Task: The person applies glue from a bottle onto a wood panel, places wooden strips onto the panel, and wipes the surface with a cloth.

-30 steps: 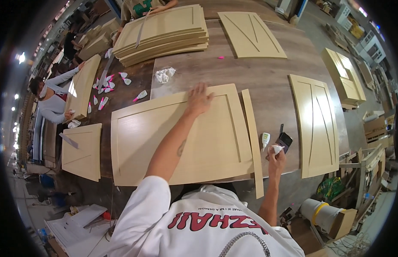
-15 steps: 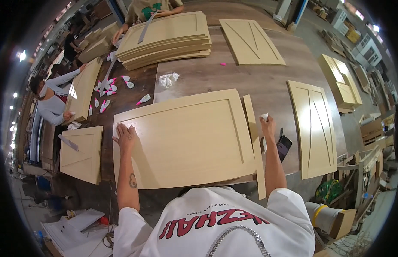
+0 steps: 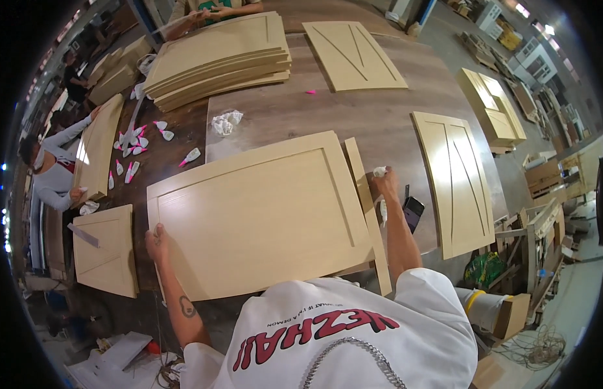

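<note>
Since a second ago the left hand point(image 3: 156, 238) has been drawn back from the panel's far edge to its left edge, and the right hand point(image 3: 384, 183) has been moved up beside the narrow strip point(image 3: 366, 207). The large framed panel point(image 3: 262, 214) is laid flat on the wooden table point(image 3: 353, 113) directly ahead. Its left edge is gripped by the left hand, fingers curled over it. A small white cloth point(image 3: 379, 172) is pinched in the right hand, just beside the strip's far end. A dark phone point(image 3: 413, 212) is seen near the right forearm, and a stack of panels point(image 3: 217, 58) at the far side
</note>
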